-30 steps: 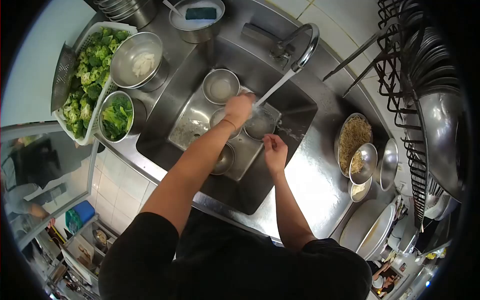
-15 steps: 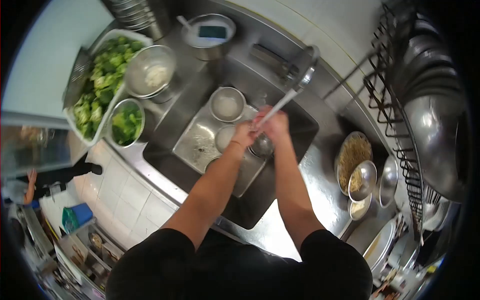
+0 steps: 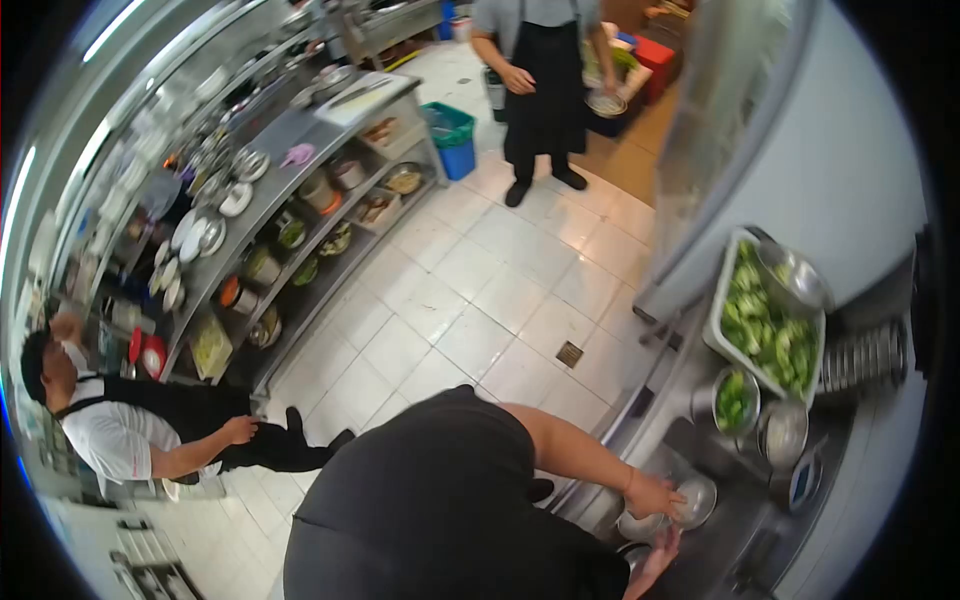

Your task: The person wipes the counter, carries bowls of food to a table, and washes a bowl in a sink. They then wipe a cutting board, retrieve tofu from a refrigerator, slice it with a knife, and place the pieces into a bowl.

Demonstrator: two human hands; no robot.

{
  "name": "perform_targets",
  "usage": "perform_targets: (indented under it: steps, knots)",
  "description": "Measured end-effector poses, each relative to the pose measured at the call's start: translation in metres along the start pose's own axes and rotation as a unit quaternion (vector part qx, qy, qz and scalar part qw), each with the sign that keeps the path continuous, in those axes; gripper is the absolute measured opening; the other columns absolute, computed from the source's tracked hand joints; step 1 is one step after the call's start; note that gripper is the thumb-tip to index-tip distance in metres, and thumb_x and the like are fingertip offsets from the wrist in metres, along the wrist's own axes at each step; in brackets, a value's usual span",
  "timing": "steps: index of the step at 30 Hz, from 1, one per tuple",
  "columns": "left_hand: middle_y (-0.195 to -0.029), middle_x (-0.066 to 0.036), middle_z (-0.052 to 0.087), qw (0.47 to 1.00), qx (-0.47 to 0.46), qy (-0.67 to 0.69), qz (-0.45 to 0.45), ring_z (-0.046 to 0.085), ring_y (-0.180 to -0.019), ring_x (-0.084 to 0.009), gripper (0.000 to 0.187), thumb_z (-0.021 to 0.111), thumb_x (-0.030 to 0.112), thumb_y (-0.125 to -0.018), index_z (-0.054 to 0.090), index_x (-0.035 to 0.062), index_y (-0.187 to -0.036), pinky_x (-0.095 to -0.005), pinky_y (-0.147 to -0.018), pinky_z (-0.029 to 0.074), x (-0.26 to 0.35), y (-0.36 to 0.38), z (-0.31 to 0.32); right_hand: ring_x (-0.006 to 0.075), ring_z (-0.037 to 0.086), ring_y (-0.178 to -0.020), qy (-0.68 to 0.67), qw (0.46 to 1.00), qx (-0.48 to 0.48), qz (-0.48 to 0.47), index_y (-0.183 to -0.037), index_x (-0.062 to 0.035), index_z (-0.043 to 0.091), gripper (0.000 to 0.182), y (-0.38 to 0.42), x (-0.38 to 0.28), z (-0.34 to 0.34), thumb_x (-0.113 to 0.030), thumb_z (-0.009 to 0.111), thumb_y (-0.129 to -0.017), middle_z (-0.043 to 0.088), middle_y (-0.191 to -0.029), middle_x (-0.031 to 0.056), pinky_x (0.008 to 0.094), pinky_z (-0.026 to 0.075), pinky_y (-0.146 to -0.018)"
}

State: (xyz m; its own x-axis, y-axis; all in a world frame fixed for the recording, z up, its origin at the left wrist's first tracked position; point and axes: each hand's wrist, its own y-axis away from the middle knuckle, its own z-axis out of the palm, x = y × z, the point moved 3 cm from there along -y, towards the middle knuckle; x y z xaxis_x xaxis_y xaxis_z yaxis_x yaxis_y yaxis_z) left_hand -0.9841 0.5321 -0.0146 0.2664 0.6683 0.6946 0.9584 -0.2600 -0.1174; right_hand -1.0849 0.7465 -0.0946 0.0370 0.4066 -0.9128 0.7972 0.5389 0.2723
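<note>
At the lower right, my left hand (image 3: 652,494) reaches over the sink, its fingers apart at the rim of a metal bowl (image 3: 697,503). My right hand (image 3: 655,565) is just below it, partly cut off from sight by my body, with fingers extended. Beside and partly under the hands is a second round bowl (image 3: 638,528). Neither hand shows an object clearly held. Cut greens fill a white tray (image 3: 716,318) past the sink, near a pot of greens (image 3: 736,402) and a metal bowl with pale contents (image 3: 785,436).
One person (image 3: 545,90) in a black apron stands on the tiled floor at the top. Another person (image 3: 150,425) is at the left. A long steel counter (image 3: 290,170) with shelves of containers runs along the left, with a blue bin (image 3: 457,160) at its end.
The view has swung far to the left, bringing two people and the shelves into sight. My hands, earlier together under the tap hose, are now apart beside the bowls.
</note>
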Motion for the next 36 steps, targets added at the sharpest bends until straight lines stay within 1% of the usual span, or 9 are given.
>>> perform_targets:
  steps: [4,6,8,11,14,18,25,30,36]
  knots:
    - [-0.131,-0.018,0.052,0.962,-0.234,0.14,0.0,0.054,-0.113,-0.0336,0.056,0.064,0.021,-0.079,0.053,0.01,-0.133,-0.0413,-0.093,0.046,-0.109,0.126,0.006,0.023,0.045,-0.125,-0.072,0.98,-0.177,-0.056,-0.138,-0.0038,0.044,0.051,0.019,-0.19,0.114,-0.023,0.058,-0.092,0.047,-0.139,0.013,0.038,0.032,-0.105]
    - [-0.135,-0.013,0.052,0.94,0.01,0.294,-0.172,0.059,-0.104,-0.0281,0.061,0.062,0.033,-0.084,0.046,0.0119,-0.139,-0.0354,-0.082,0.05,-0.147,0.257,0.0,0.026,0.048,-0.121,-0.189,0.925,-0.326,-0.046,-0.14,-0.0058,0.041,0.053,0.02,-0.226,0.197,-0.026,0.056,-0.093,0.05,-0.136,0.0148,0.0424,0.035,-0.102]
    - [-0.143,-0.011,0.043,0.64,0.166,0.615,-0.43,0.045,-0.124,-0.041,0.066,0.061,0.046,-0.084,0.048,0.0104,-0.138,-0.0556,-0.094,0.043,-0.138,0.408,-0.049,0.031,0.053,-0.116,-0.364,0.83,-0.417,0.067,-0.136,-0.0061,0.042,0.049,-0.002,-0.199,0.299,-0.027,0.054,-0.094,0.058,-0.124,0.0165,0.0483,0.038,-0.099]
    - [-0.155,-0.014,0.022,0.504,-0.107,-0.151,-0.844,0.002,-0.143,-0.046,0.056,0.049,0.035,-0.093,0.042,0.009,-0.142,-0.0823,-0.092,0.019,-0.155,0.6,-0.029,0.0328,0.06,-0.107,-0.092,0.873,-0.408,0.251,-0.119,-0.004,0.058,0.035,-0.066,-0.082,0.463,-0.027,0.054,-0.093,0.067,-0.105,0.0178,0.0513,0.042,-0.096]
    - [-0.154,-0.017,0.025,0.585,0.101,0.202,-0.779,0.018,-0.143,-0.0376,0.082,0.062,0.054,-0.083,0.034,0.0112,-0.147,-0.0679,-0.099,0.032,-0.1,0.715,-0.066,0.0265,0.067,-0.089,0.35,0.677,-0.615,-0.203,-0.117,-0.0037,0.062,0.033,-0.012,-0.13,0.625,-0.019,0.061,-0.088,0.068,-0.101,0.0149,0.0353,0.053,-0.075]
    - [-0.143,-0.024,0.042,0.495,0.348,0.295,-0.739,0.039,-0.133,-0.0384,0.075,0.063,0.05,-0.083,0.042,0.0061,-0.141,-0.0492,-0.103,0.038,-0.084,0.835,-0.067,0.027,0.066,-0.096,0.273,0.61,-0.623,-0.406,-0.116,-0.0044,0.063,0.034,0.053,-0.259,0.791,-0.021,0.064,-0.086,0.069,-0.103,0.0138,0.0352,0.052,-0.081]
    - [-0.118,-0.021,0.062,0.36,0.593,0.274,-0.666,0.062,-0.102,-0.0334,0.059,0.066,0.044,-0.084,0.056,0.0008,-0.124,-0.0385,-0.09,0.05,-0.097,0.89,-0.045,0.0327,0.044,-0.13,0.119,0.499,-0.564,-0.647,-0.13,-0.0112,0.055,0.045,0.144,-0.469,1.17,-0.026,0.06,-0.087,0.052,-0.136,0.0142,0.0454,0.034,-0.106]
    - [-0.109,-0.008,0.063,0.011,0.757,0.457,-0.466,0.066,-0.091,-0.0234,0.039,0.065,0.032,-0.091,0.056,0.0066,-0.119,-0.0332,-0.073,0.055,-0.103,0.897,-0.071,0.0324,0.029,-0.139,0.176,0.394,-0.521,-0.737,-0.14,-0.0136,0.043,0.052,0.243,-0.475,1.412,-0.037,0.044,-0.093,0.037,-0.148,0.0132,0.0475,0.026,-0.11]
    - [-0.106,-0.006,0.064,0.023,0.746,0.427,-0.51,0.064,-0.095,-0.0189,0.038,0.063,0.029,-0.093,0.055,0.0058,-0.122,-0.0317,-0.075,0.054,-0.133,0.953,-0.164,0.0324,0.041,-0.13,0.286,0.366,-0.364,-0.808,-0.135,0.0016,0.044,0.051,0.299,-0.468,1.583,-0.029,0.04,-0.094,0.049,-0.134,0.0201,0.0462,0.029,-0.108]
